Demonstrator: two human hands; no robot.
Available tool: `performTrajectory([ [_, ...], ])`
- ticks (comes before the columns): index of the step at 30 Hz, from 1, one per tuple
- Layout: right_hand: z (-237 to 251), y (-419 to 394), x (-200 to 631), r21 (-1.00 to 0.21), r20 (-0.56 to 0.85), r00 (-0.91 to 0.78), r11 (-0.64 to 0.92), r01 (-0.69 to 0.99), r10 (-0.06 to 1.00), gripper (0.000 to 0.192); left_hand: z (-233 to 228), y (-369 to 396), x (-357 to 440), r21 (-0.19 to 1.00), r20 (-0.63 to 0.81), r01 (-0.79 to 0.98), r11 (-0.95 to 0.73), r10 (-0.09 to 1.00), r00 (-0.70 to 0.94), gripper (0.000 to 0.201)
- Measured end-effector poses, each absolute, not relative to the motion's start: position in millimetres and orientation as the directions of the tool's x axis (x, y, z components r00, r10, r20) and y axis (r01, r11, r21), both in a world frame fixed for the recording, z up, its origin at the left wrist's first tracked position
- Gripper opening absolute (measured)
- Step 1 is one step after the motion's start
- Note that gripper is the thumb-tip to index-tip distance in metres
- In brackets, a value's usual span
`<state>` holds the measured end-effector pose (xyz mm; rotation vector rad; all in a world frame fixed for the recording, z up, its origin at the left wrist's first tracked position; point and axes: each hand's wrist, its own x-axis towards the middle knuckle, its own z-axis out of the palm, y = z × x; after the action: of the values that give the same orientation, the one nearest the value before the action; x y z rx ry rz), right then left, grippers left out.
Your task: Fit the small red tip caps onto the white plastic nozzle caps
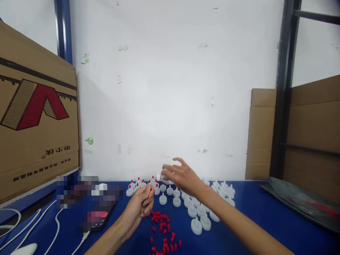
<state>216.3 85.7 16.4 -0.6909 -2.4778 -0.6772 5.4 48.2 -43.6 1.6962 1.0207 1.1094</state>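
Note:
My right hand (pixel 180 176) reaches out over the back of the blue table (pixel 260 209) and pinches a small white cap (pixel 160 177) at its fingertips. My left hand (pixel 142 204) hovers nearer to me, fingers curled around something small and red at the fingertips, likely a red tip. Below it lies a loose pile of small red tips (pixel 163 230). Several white nozzle caps (pixel 198 212) stand on the table, and those at the back left (pixel 138 184) carry red tips.
A large cardboard box (pixel 37 117) stands at the left, more cardboard (pixel 261 134) at the back right beside a dark metal rack post (pixel 285 88). A phone (pixel 97 219) and white cables (pixel 50 226) lie at the left front. A dark plastic bag (pixel 305 202) lies at the right.

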Motion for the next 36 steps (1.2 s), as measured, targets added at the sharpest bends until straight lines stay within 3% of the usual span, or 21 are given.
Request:
performTrajectory([
  [6, 23, 107, 260, 0.055, 0.716, -0.467, 0.625, 0.778, 0.518, 0.017, -47, 50, 2, 0.894, 0.295, 0.28, -0.35, 0.929, 0.222, 0.055],
  [9, 19, 109, 259, -0.006, 0.692, -0.45, 0.627, 0.779, 0.565, 0.01, -44, 47, -4, 0.762, 0.42, 0.48, -0.434, 0.896, 0.142, 0.04],
  [12, 13, 108, 249, -0.021, 0.636, -0.498, 0.658, 0.752, 0.59, 0.009, -44, 47, -9, 0.581, 0.467, 0.684, -0.442, 0.869, 0.164, 0.033],
  [17, 1, 103, 232, -0.028, 0.523, -0.567, 0.677, 0.735, 0.637, 0.013, -46, 51, -16, 0.45, 0.337, 0.822, -0.348, 0.919, 0.205, 0.028],
  [23, -3, 95, 224, -0.053, 0.417, -0.615, 0.693, 0.719, 0.669, 0.018, -56, 52, -21, 0.399, 0.276, 0.85, -0.344, 0.929, 0.247, 0.021],
  [36, -17, 98, 220, -0.031, 0.347, -0.671, 0.723, 0.69, 0.655, 0.014, -53, 42, -16, 0.349, 0.205, 0.876, -0.332, 0.94, 0.274, 0.017],
])
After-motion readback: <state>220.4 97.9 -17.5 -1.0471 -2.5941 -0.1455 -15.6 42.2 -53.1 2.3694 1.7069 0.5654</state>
